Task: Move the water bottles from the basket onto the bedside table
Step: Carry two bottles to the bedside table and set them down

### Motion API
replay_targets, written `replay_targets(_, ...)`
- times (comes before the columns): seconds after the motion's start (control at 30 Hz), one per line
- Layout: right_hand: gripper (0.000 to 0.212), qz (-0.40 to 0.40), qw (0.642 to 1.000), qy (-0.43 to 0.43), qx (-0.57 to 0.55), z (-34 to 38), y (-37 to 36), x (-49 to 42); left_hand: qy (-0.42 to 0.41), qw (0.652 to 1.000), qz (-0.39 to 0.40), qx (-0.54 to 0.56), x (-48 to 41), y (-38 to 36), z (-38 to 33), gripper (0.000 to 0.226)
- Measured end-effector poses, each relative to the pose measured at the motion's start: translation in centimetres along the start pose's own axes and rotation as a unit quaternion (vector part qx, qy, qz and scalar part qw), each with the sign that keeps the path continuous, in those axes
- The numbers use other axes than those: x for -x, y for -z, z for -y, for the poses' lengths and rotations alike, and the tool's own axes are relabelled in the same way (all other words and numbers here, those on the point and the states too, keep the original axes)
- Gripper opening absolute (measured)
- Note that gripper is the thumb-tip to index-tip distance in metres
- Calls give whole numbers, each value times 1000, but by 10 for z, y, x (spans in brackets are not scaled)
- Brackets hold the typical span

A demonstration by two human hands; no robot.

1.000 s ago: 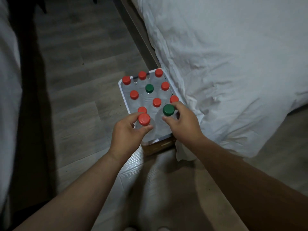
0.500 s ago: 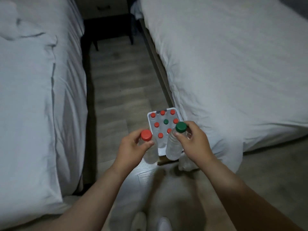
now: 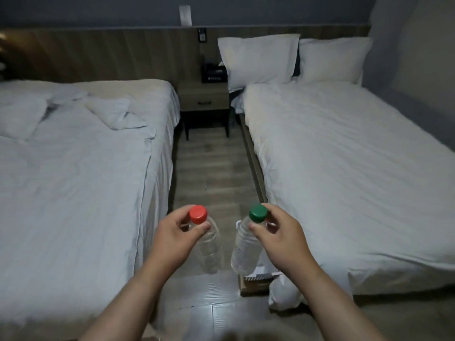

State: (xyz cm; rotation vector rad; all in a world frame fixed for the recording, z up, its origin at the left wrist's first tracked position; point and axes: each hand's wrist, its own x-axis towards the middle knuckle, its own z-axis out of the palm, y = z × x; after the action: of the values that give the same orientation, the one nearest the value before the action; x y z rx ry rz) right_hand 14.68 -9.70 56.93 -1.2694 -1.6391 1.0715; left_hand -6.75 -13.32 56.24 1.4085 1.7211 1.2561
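Note:
My left hand (image 3: 172,238) grips a clear water bottle with a red cap (image 3: 209,249) by its neck. My right hand (image 3: 280,238) grips a second clear bottle with a green cap (image 3: 243,252) the same way. Both bottles hang upright in the air over the aisle floor. The white basket (image 3: 262,274) sits on the floor beneath my right hand, mostly hidden by that hand and its bottle. The wooden bedside table (image 3: 204,96) with one drawer stands far ahead between the two beds, against the wall.
A bed with rumpled white sheets (image 3: 73,168) lies on the left, another white bed (image 3: 344,168) with two pillows on the right. A narrow wooden-floor aisle (image 3: 211,168) runs between them. A dark object (image 3: 213,72) sits on the bedside table.
Both hands lifted a bottle each out of the basket. The view rose from the basket to the aisle and the bedside table ahead.

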Motion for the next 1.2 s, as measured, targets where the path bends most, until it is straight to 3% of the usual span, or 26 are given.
replay_targets(0.23,27,11,999,39,-14,47,0,-9,-20,998,-56,33,3,47,-34,19)
replay_targets(0.47,34,24,997,73,2,74,-29,-59,9,995,-93,44,-35,88,-18,22)
replay_targets(0.87,32,37,995,89,-5,104,-116,-215,-13,994,-96,50,-203,157,21,34)
replay_targets(1.2,37,-2,997,77,7,96,-120,-314,-26,997,-59,40,-322,144,30,30)
